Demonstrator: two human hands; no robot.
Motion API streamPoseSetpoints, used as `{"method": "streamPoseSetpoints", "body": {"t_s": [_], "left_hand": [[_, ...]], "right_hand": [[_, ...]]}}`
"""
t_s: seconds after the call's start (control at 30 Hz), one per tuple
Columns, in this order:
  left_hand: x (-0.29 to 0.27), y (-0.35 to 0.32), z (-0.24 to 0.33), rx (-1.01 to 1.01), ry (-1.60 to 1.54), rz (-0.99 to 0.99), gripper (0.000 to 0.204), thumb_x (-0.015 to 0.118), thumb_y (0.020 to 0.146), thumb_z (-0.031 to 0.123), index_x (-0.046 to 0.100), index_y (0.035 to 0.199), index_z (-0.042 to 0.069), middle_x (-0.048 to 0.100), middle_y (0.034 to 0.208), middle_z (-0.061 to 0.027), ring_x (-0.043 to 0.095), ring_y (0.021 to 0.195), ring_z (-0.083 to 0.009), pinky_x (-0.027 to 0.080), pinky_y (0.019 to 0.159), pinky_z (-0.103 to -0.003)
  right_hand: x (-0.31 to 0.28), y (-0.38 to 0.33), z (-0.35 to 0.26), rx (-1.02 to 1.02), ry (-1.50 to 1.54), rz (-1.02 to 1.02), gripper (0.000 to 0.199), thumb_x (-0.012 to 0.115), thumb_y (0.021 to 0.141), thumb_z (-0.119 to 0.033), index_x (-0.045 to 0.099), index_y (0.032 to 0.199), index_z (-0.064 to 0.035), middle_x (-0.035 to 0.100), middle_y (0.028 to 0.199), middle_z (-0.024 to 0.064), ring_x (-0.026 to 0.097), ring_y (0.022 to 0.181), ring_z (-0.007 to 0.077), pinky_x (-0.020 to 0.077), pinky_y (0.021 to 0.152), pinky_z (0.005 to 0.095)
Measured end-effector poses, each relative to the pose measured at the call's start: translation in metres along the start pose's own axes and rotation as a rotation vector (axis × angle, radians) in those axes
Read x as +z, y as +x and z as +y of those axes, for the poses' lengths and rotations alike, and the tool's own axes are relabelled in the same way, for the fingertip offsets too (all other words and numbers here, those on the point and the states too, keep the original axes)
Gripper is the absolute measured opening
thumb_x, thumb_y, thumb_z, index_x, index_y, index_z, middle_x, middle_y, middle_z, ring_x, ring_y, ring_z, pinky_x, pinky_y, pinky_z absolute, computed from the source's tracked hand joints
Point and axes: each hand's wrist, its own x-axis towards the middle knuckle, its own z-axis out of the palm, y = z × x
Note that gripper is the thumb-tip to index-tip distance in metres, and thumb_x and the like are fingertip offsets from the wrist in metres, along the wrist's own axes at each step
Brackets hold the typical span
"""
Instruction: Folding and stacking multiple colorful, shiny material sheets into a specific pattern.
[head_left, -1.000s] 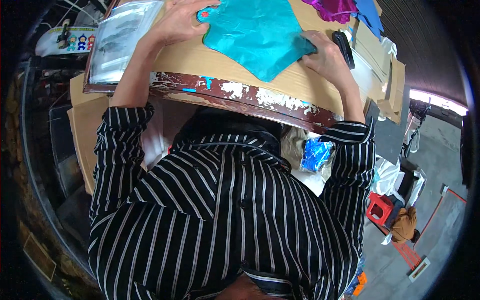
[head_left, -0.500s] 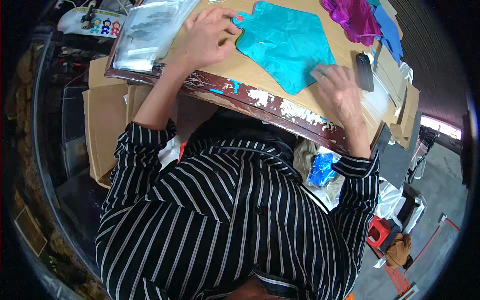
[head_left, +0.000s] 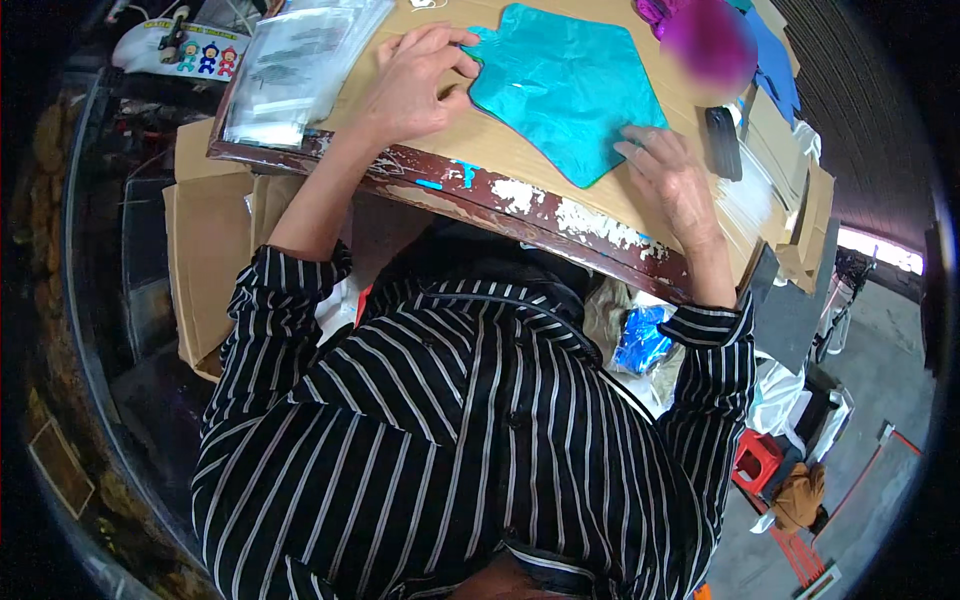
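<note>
A flat, shiny teal foil balloon (head_left: pixel 565 90) with pointed corners lies on the cardboard-covered table. My left hand (head_left: pixel 425 85) is bent over its small left corner, fingers curled and pinching the edge there; the fingertips partly cover that corner. At the balloon's lower right side rests my right hand (head_left: pixel 672 180), its fingers loosely stretched out and the tips touching the foil's edge.
Clear plastic bags (head_left: pixel 290 75) are stacked at the table's left. Purple foil (head_left: pixel 710 45), partly blurred, and a black object (head_left: pixel 724 143) lie at the right, near white strips (head_left: pixel 750 210). An open cardboard box (head_left: pixel 210 250) stands below the left edge.
The fingers of my left hand have come over the balloon's left corner, covering a red spot that showed before. My right hand has barely shifted.
</note>
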Motion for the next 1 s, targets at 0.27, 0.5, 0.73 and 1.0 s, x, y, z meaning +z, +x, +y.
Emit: {"method": "streamPoseSetpoints", "body": {"t_s": [0.27, 0.5, 0.73, 1.0], "left_hand": [[-0.016, 0.029, 0.032, 0.299, -0.016, -0.199, 0.027, 0.072, 0.075, 0.011, 0.067, 0.102, 0.009, 0.065, 0.124, -0.0057, 0.059, 0.120, -0.0283, 0.040, 0.102, -0.042], [-0.001, 0.050, 0.053, 0.501, 0.280, -0.456, 0.027, 0.073, 0.071, 0.011, 0.066, 0.096, 0.003, 0.065, 0.098, -0.0090, 0.063, 0.099, -0.0270, 0.044, 0.094, -0.039], [0.008, 0.052, 0.040, 0.523, 0.246, -0.331, 0.016, 0.073, 0.074, 0.012, 0.070, 0.084, 0.000, 0.066, 0.091, -0.0132, 0.067, 0.085, -0.0277, 0.049, 0.087, -0.038], [0.004, 0.063, 0.009, 0.071, -0.273, -0.555, 0.033, 0.071, 0.086, 0.011, 0.068, 0.117, 0.001, 0.069, 0.116, -0.0107, 0.066, 0.102, -0.0227, 0.051, 0.090, -0.034]], "right_hand": [[0.002, 0.006, 0.003, 0.200, 0.403, 0.086, 0.033, 0.062, 0.087, 0.007, 0.070, 0.117, -0.0033, 0.069, 0.125, 0.0135, 0.067, 0.111, 0.0353, 0.0542, 0.098, 0.0423], [0.019, 0.002, 0.021, 0.118, 0.380, 0.055, 0.036, 0.062, 0.086, 0.009, 0.071, 0.118, -0.0041, 0.069, 0.124, 0.0139, 0.067, 0.112, 0.0341, 0.0552, 0.097, 0.0399], [0.017, -0.004, 0.016, 0.148, 0.449, 0.069, 0.031, 0.066, 0.089, 0.002, 0.072, 0.118, -0.0041, 0.070, 0.124, 0.0143, 0.068, 0.112, 0.0340, 0.0557, 0.096, 0.0379], [0.024, 0.003, 0.014, 0.226, 0.472, 0.146, 0.022, 0.072, 0.095, -0.013, 0.074, 0.112, 0.0002, 0.072, 0.118, 0.0157, 0.070, 0.104, 0.0317, 0.0553, 0.091, 0.0372]]}}
